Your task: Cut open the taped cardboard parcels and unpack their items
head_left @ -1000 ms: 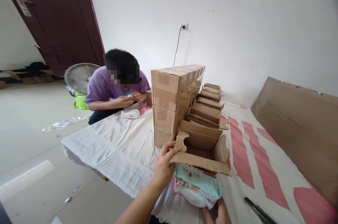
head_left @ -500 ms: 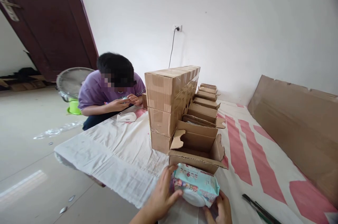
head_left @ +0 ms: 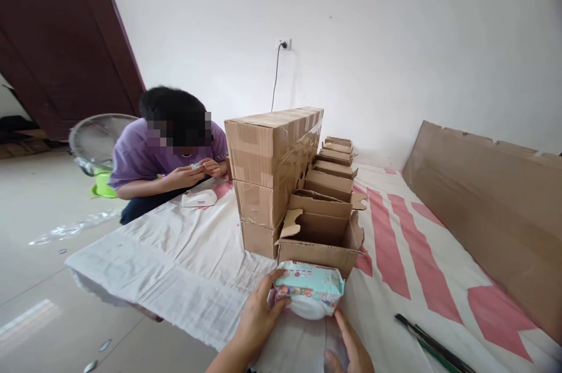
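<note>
A light-blue pack of wet wipes (head_left: 309, 285) with a white lid lies on its side on the cloth, lid towards me, against the near side of an open cardboard box (head_left: 322, 247). My left hand (head_left: 261, 311) grips the pack's left end, thumb in front and fingers behind. By the pack's lower right corner is my right hand (head_left: 351, 344); its forefinger reaches the corner, and the thumb stands apart below. The box's flaps are folded out, and its visible inside shows only bare cardboard.
Taped cartons (head_left: 254, 156) form a stack left of a row of open boxes (head_left: 333, 168). A dark cutter-like tool (head_left: 430, 341) lies at right, below a large cardboard sheet (head_left: 487, 203). Across the table a person in a purple shirt (head_left: 132, 150) handles something small near a white object (head_left: 199, 198).
The pack has moved up close against the open box. My right hand's thumb has come away from it, while my left hand keeps its grip. The camera view has shifted slightly.
</note>
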